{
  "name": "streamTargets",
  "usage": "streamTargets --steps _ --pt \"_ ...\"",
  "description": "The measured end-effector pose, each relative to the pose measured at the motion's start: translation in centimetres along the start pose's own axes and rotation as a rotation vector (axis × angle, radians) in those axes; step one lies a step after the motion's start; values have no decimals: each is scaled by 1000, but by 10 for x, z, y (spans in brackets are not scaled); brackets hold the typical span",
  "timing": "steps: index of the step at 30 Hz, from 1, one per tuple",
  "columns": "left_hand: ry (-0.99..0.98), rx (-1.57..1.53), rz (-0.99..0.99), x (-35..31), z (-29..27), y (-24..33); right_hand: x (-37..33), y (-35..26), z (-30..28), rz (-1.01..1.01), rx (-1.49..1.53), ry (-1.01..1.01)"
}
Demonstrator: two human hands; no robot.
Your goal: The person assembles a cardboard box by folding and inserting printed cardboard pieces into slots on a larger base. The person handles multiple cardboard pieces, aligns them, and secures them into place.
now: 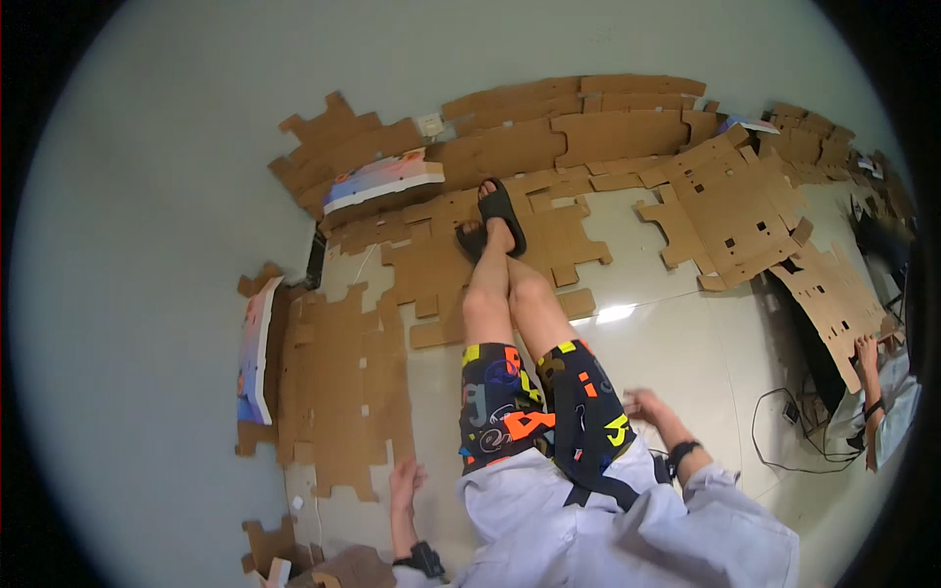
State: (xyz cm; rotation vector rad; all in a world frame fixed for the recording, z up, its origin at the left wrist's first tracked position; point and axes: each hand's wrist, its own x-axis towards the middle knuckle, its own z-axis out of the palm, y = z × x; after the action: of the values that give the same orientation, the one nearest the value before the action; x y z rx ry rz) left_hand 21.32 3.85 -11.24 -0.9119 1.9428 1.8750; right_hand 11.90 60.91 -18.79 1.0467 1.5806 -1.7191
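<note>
My left hand (407,480) hangs at my left side with its fingers loosely apart and nothing in it. Nearest to it lies a large flattened cardboard sheet (338,382) on the floor. By the hem of my patterned shorts (505,412), my right hand (644,404) is held out, its fingers apart, and no object shows in it. A dark strap (588,480) hangs down over my light shirt. My feet, in black slides (502,216), rest crossed on another flattened cardboard piece (436,260).
Cardboard panels (618,132) line the wall base. Two boxes with colourful printed sides, one (387,181) ahead and one (257,353) at left, stand along the walls. At right, another person's hand (866,355) touches a cardboard sheet (828,299). Black cables (784,431) lie on the tiles.
</note>
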Motion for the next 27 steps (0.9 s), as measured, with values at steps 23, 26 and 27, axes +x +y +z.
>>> streamTargets --steps 23,26,27 --pt "7 -128 -245 133 45 27 88 -86 82 1 -187 38" --pt "-5 79 -158 224 87 44 130 -117 78 -65 -363 210" --pt "8 176 -89 244 98 55 145 -126 81 -97 -459 294"
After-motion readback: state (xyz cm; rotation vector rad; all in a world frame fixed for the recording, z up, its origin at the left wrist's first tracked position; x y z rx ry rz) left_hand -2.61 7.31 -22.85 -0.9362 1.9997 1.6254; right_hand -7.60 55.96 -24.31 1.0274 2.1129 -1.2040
